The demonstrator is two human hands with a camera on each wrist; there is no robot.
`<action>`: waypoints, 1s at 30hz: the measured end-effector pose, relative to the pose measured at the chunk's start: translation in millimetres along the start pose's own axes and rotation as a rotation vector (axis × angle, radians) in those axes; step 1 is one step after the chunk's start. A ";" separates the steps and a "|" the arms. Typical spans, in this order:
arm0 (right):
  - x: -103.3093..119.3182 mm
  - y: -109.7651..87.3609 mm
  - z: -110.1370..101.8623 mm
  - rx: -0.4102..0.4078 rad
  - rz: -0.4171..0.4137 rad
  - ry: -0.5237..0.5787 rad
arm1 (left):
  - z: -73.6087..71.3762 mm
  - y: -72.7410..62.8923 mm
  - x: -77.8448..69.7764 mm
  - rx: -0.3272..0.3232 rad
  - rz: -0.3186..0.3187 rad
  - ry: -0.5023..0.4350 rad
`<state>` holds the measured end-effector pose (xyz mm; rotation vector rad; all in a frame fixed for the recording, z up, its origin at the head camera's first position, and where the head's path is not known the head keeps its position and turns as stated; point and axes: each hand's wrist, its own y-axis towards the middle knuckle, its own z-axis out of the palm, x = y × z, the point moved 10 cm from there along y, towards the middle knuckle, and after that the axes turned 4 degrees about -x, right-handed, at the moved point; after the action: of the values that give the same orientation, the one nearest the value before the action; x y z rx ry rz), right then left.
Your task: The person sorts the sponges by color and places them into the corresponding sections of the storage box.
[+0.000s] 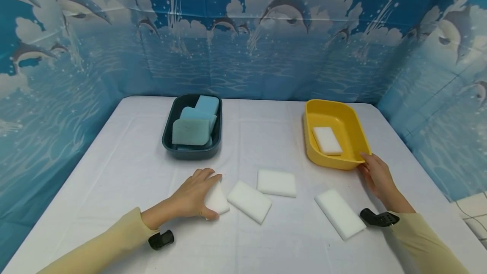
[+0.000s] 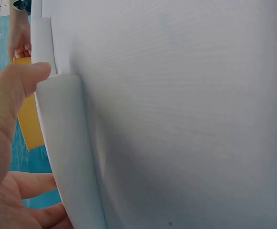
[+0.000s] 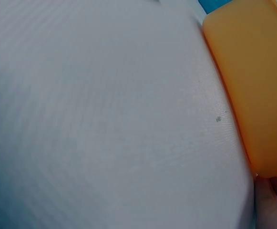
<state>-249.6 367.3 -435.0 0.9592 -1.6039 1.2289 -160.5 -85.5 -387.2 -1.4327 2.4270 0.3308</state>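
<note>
My left hand (image 1: 195,195) reaches over a white sponge (image 1: 217,200), with the thumb at its near end and the fingers at its far end. In the left wrist view, the thumb lies on one end of this white sponge (image 2: 66,143) and the fingers touch its side. My right hand (image 1: 376,176) grips the near right corner of a yellow basin (image 1: 336,164), thumb and fingers at the rim. One white sponge (image 1: 327,141) lies inside it. Only part of the right hand (image 3: 271,205) shows in the right wrist view, at the basin's lower corner.
Three more white sponges lie on the white table: one (image 1: 250,201) beside the left hand, one (image 1: 276,183) behind it, one (image 1: 340,214) near the right wrist. A dark basin (image 1: 192,154) at the back left holds several blue sponges (image 1: 191,132). A dolphin-print curtain (image 1: 243,62) surrounds the table.
</note>
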 end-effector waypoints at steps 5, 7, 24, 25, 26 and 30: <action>-1.4 -0.2 -0.8 -0.003 -0.001 0.015 | 0.2 0.4 1.3 0.006 -0.014 -0.018; -1.9 -0.3 -1.4 0.000 -0.004 0.012 | -0.3 0.5 1.5 0.009 -0.022 -0.021; -0.8 0.7 -2.6 -0.008 -0.017 -0.025 | -17.3 5.9 -8.8 -0.008 -0.014 -0.050; -0.6 0.8 -2.3 -0.006 -0.018 -0.029 | -18.3 7.1 -9.7 -0.008 -0.014 -0.051; -0.6 1.2 -2.3 -0.008 -0.018 -0.034 | -19.5 8.3 -11.0 -0.010 -0.013 -0.051; -1.8 2.1 -1.5 -0.010 -0.006 -0.048 | -24.2 14.7 -15.6 -0.016 -0.007 -0.043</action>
<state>-250.7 369.3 -437.2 0.9936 -1.6419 1.2013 -169.8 -74.2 -358.3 -1.4254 2.3903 0.3769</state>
